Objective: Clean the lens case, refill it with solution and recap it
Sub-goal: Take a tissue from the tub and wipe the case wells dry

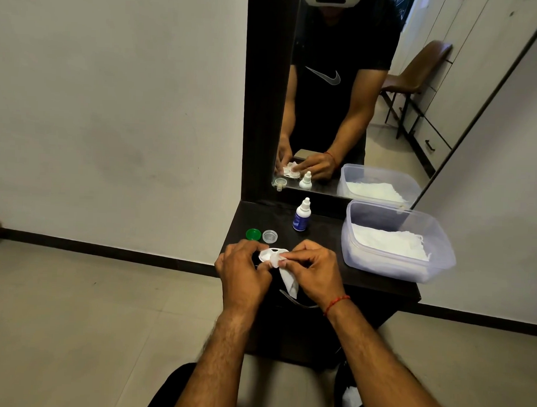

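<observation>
My left hand (242,271) grips the white lens case (266,254) just above the dark table (377,286). My right hand (312,271) pinches a white tissue (288,275) and presses it into one well of the case; the tissue's tail hangs down between my hands. Both caps are off the case: a green cap (253,234) and a clear cap (269,236) lie side by side on the table behind my left hand. The small white solution bottle (302,215) with a blue label stands upright and capped further back.
A clear plastic tub (444,241) holding white tissues sits at the right of the table. A mirror (342,99) on the wall behind reflects my arms and the objects. Tiled floor lies left of the table and below it.
</observation>
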